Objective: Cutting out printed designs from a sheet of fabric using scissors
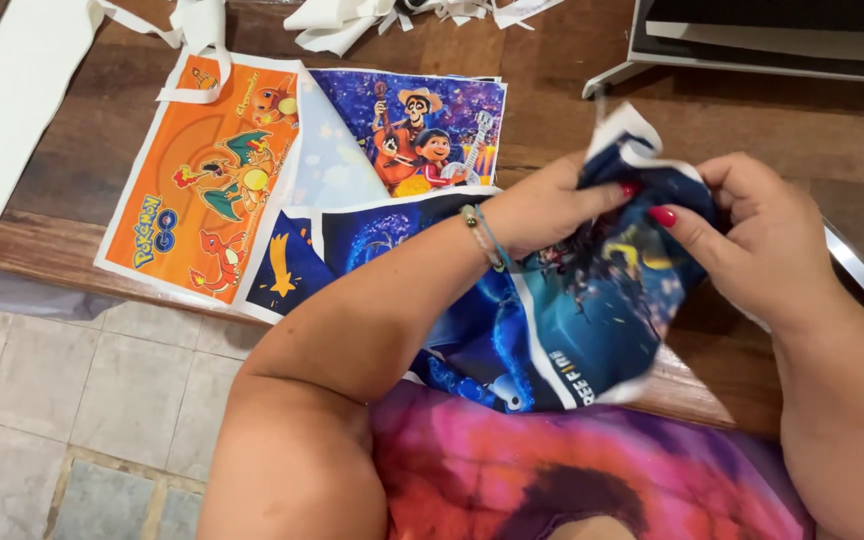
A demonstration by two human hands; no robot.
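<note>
Head view: a dark blue printed fabric sheet [592, 300] is pinched by left hand [552, 205] and right hand [762, 240]; creasing is risked by the tight bunching.

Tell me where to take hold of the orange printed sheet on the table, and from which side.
Probably best to grip the orange printed sheet by its near white border, where it overhangs the wooden table edge, coming from the person's side. That strip hangs free, so fingers can pinch above and below it. Its right side is overlapped by the blue starry sheet, and both hands, left hand and right hand, hold the dark blue print.
</note>
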